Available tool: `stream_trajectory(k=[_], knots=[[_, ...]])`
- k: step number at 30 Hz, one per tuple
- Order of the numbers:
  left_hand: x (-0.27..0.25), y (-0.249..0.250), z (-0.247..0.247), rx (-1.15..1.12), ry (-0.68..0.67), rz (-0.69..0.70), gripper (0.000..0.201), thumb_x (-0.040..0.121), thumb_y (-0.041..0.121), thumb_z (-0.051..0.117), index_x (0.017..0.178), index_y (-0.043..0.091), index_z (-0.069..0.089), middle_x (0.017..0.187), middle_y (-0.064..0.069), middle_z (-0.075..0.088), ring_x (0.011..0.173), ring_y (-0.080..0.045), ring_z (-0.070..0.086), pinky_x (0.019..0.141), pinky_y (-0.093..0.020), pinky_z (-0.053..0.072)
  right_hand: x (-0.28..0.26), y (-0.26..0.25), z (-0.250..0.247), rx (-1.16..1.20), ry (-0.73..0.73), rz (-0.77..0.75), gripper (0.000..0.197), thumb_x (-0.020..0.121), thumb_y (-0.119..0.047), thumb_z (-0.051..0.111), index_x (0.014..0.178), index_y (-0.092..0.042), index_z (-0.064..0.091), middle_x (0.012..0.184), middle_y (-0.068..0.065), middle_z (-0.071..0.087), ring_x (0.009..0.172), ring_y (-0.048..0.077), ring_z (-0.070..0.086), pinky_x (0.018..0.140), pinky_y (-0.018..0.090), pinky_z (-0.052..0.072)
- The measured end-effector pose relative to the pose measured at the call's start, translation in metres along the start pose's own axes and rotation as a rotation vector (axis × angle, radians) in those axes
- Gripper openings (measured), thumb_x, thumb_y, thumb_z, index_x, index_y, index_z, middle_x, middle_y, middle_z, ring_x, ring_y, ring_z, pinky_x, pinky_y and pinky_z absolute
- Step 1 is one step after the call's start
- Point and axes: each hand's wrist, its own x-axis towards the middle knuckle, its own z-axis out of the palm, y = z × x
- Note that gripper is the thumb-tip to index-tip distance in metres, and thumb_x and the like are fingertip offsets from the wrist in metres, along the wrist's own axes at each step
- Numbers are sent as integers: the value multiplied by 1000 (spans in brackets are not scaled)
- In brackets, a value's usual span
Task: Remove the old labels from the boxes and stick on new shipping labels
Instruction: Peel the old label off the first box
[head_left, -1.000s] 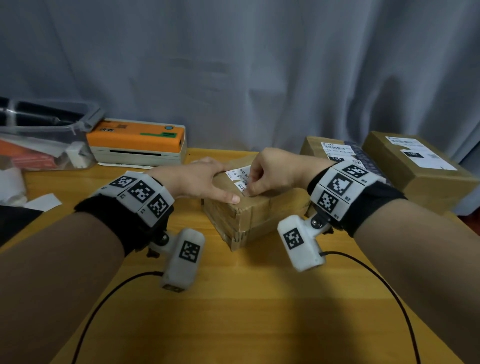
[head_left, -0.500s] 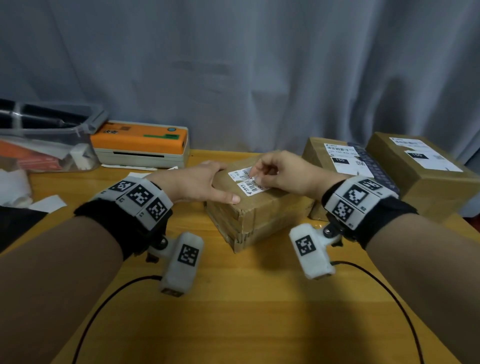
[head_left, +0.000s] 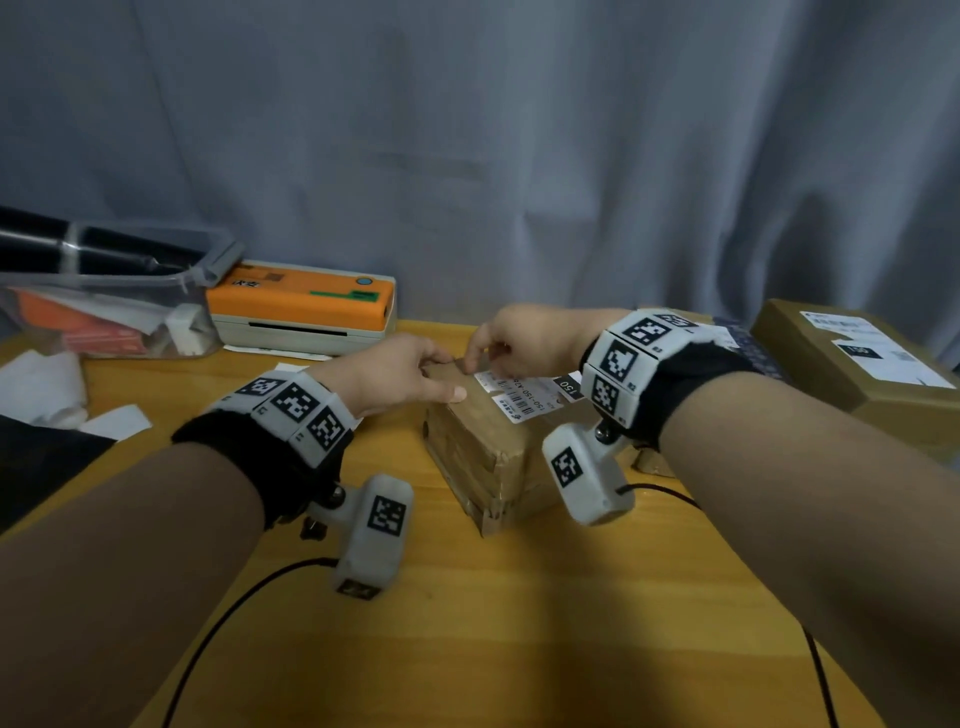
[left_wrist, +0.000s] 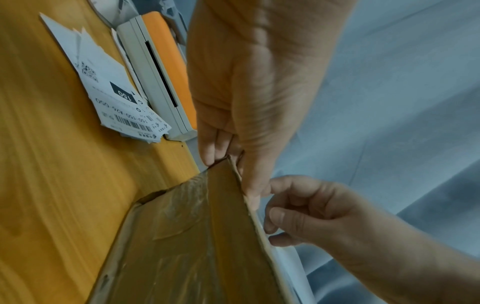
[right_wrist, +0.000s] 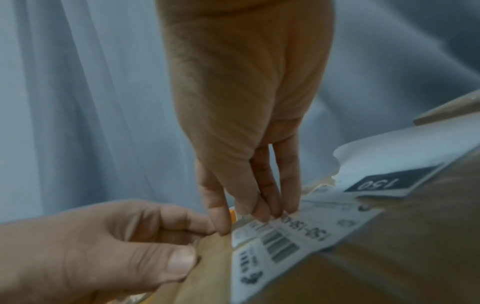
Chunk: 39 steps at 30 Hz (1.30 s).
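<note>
A taped brown cardboard box (head_left: 483, 447) lies mid-table with a white barcode label (head_left: 524, 397) on its top; the label looks torn into strips. My left hand (head_left: 448, 376) grips the box's far left corner, thumb on top and fingers curled over the edge. My right hand (head_left: 475, 364) pinches the label's far left edge between thumb and fingers. In the right wrist view, the right hand (right_wrist: 242, 224) has its fingertips on the label (right_wrist: 285, 242), with the left hand (right_wrist: 197, 244) beside it. In the left wrist view, the left hand (left_wrist: 228, 164) holds the box (left_wrist: 194, 236) corner.
An orange label printer (head_left: 301, 306) and a clear plastic bin (head_left: 104, 312) stand at the back left. Loose labels (left_wrist: 116, 92) lie by the printer. A labelled box (head_left: 857, 374) sits at the right with another behind my right wrist. A grey curtain hangs behind.
My right hand has moved from the label's near edge to its far left edge. The left hand has stayed on the box's corner.
</note>
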Motion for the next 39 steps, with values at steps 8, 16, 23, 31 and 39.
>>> stream_trajectory(k=[8,16,23,31,39], knots=[[5,-1,1,-19,21,-3,62,80,30,72,134,12,49,130,-4,55,119,-16,51,99,-22,37,-1,10,8,64,52,-5,23,90,-18,56,107,-28,66,83,-11,55,81,12,53,62,19,37],[7,-2,2,-22,20,-11,59,79,30,73,131,13,51,120,-1,60,110,-15,56,100,-28,42,-5,8,10,15,55,-25,13,89,-13,56,94,-21,65,83,-10,57,81,10,53,62,22,38],[5,21,-2,332,106,150,31,83,26,69,112,16,64,108,-1,57,98,-13,52,82,-23,40,-28,24,17,378,152,83,29,83,-7,68,110,-10,59,92,-2,64,90,17,61,83,27,49],[29,48,1,341,39,-27,14,81,14,71,81,0,68,90,-12,71,84,-25,66,81,-33,53,-38,28,26,282,192,219,28,79,-25,74,105,-19,68,96,-7,59,98,15,59,85,25,47],[37,74,7,641,-23,-134,28,82,15,62,56,7,55,44,0,55,51,-20,55,63,-28,50,-44,32,29,327,213,227,38,78,-27,76,114,-17,66,116,-2,66,105,16,60,95,29,47]])
